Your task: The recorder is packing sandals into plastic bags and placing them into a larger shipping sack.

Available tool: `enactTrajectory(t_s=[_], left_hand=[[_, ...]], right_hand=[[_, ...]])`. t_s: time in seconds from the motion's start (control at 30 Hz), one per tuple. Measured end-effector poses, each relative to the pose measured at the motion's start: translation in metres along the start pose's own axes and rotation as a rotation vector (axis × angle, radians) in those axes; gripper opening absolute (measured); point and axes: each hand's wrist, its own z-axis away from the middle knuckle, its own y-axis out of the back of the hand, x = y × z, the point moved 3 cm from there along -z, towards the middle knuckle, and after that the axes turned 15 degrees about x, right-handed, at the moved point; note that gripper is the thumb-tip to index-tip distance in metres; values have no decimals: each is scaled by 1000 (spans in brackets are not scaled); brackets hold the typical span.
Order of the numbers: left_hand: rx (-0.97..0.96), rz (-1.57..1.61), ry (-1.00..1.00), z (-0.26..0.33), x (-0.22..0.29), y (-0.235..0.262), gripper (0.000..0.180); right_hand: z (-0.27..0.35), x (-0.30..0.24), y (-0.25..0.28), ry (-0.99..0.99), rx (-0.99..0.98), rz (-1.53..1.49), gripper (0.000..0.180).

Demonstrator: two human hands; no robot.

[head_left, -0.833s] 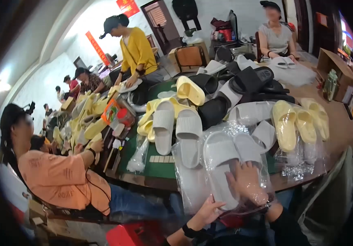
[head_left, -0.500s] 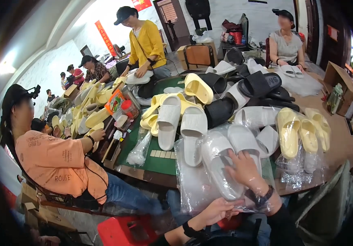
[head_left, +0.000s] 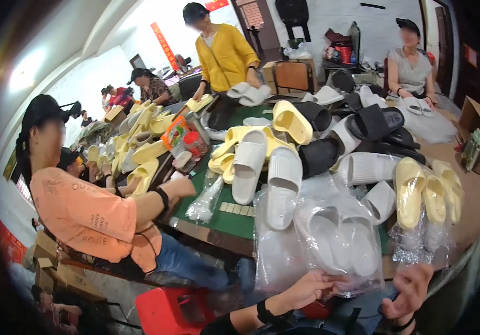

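A pair of light grey slide slippers (head_left: 332, 240) lies side by side inside a clear plastic bag (head_left: 375, 259) at the table's near edge. My left hand (head_left: 313, 286) pinches the bag's near edge, just below the heels of the slippers. To the right, my right hand (head_left: 410, 291) is off the bag with its fingers apart and slightly bent, holding nothing. Beneath and left of the bag are more flat clear plastic bags (head_left: 270, 259). Two loose grey slippers, one (head_left: 284, 181) beside another (head_left: 248, 167), lie just beyond.
Bagged yellow slippers (head_left: 410, 187) lie at the right. Black slippers (head_left: 319, 156) and yellow ones (head_left: 293, 123) are heaped behind. A cardboard box (head_left: 477, 125) stands far right, a red stool (head_left: 167, 312) at lower left. A co-worker in orange (head_left: 83, 212) sits left; others work farther back.
My right hand has come out of the bag and moved right and toward me. The slippers now sit together inside the bag, while my left hand stays at its edge.
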Motion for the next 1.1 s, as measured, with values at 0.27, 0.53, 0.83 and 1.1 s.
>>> enactTrajectory(t_s=[0.27,0.53,0.83,1.1], left_hand=[[7,-133,-16,12,-6,-8,38],[-280,-41,-83,8,-18,-4,50],[293,-2136,-1116,-4,-11,26,51],[554,-2148,-910,-20,9,57,45]], right_hand=[[46,21,-99,-174,-720,-22,129],[32,51,-117,-51,-136,137,36],[-28,63,-73,-55,193,242,14],[-103,134,-9,-362,513,334,30]])
